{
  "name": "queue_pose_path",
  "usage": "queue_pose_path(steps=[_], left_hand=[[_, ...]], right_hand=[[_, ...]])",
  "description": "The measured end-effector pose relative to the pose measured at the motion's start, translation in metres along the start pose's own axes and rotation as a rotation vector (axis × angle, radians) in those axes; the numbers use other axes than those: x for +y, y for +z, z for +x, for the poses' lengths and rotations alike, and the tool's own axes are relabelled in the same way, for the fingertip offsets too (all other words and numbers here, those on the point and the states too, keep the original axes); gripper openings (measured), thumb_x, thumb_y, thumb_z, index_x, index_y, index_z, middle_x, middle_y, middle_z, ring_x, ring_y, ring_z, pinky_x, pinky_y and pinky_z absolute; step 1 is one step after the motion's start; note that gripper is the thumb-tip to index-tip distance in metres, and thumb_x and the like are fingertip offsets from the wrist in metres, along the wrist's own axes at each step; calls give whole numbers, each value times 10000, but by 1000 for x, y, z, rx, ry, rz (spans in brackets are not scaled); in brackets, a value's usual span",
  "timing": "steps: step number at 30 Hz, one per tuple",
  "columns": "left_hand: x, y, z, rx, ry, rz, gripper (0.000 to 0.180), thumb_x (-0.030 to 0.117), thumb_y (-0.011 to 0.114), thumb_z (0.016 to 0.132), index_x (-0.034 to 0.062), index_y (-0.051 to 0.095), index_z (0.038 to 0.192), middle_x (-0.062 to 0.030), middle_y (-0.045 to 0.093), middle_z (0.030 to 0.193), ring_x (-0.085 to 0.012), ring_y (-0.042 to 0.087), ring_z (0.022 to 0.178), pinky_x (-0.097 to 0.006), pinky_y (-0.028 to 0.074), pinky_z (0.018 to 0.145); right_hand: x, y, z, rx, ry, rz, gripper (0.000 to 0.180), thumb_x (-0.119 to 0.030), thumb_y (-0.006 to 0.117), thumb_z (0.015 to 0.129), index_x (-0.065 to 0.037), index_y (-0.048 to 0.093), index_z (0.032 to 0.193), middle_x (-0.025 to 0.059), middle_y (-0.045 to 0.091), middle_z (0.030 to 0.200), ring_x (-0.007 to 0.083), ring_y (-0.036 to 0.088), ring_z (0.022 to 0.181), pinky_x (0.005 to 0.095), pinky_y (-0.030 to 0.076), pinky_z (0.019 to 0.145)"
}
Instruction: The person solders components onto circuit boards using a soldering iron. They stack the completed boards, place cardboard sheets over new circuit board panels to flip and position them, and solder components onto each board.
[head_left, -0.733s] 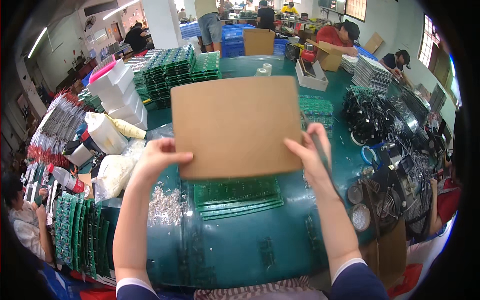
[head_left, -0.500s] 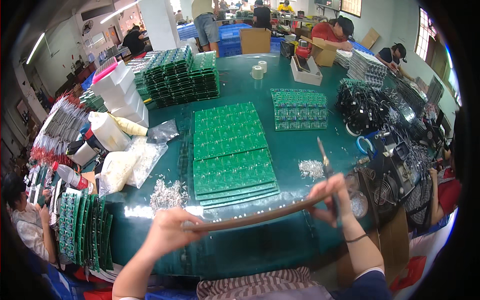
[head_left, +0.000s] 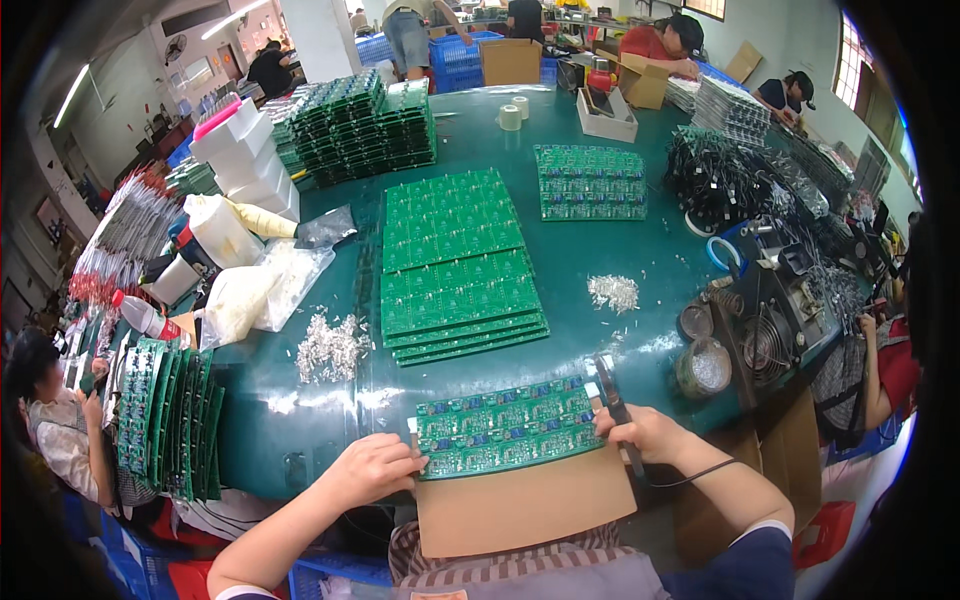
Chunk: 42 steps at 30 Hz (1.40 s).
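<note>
A green circuit board panel (head_left: 505, 425), its component side up, rests on a brown cardboard sheet (head_left: 525, 505) near the table's front edge. My left hand (head_left: 375, 468) pinches the left edge of the board and cardboard. At the right edge, my right hand (head_left: 650, 435) grips them while also holding a dark-handled soldering iron (head_left: 622, 415), its tip pointing away from me. A thin cable runs back from that hand. Beyond lies a stack of green boards (head_left: 455, 265), between two piles of small white parts, one at left (head_left: 333, 347) and one at right (head_left: 613, 292).
Another populated board panel (head_left: 592, 183) lies farther back. Plastic bags (head_left: 265, 290) and upright boards (head_left: 165, 420) stand at left, tall board stacks (head_left: 355, 130) behind. At right are wire bundles (head_left: 730, 175), a soldering station (head_left: 775, 320) and a round tin (head_left: 703, 367). People sit around.
The cardboard, seen edge-on before, is now tilted flat and lower, showing the green board on it. Both hands have come down toward me, the soldering iron with the right one.
</note>
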<state>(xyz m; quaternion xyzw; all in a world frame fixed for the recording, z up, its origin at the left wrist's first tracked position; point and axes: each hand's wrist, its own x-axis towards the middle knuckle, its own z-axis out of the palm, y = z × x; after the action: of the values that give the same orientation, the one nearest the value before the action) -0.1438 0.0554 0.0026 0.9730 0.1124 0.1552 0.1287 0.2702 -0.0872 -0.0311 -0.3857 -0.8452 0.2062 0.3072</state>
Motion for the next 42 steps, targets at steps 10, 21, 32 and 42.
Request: queue_pose_path(steps=[10,21,32,42], left_hand=[[13,-12,13,-226,23,11,494,279,767,626,14,663,1030,-38,585,863,-212,577,820,-335,498,745],[-3,0,23,-230,2,115,327,274,675,792,3,643,973,-38,560,849,-188,568,850,-309,465,744],[-4,-3,26,-299,-32,103,255,148,573,773,-16,599,966,-85,554,924,-232,550,950,-333,460,802],[39,-26,27,183,-420,-232,398,-50,632,706,139,704,1049,-59,560,909,-233,613,808,-337,519,709]], right_hand=[[-13,-22,0,-374,52,-48,389,-240,764,747,-100,540,1033,164,546,1139,369,561,1091,416,518,846],[-11,-42,32,-435,144,-86,307,-231,712,743,-68,636,992,111,618,1158,332,539,1189,395,502,958],[-8,-22,22,-197,406,-47,158,-84,695,664,-57,577,765,99,667,1021,332,620,1096,414,539,891],[-36,3,15,379,225,-313,281,61,587,740,-78,391,887,127,586,859,353,606,922,485,454,913]])
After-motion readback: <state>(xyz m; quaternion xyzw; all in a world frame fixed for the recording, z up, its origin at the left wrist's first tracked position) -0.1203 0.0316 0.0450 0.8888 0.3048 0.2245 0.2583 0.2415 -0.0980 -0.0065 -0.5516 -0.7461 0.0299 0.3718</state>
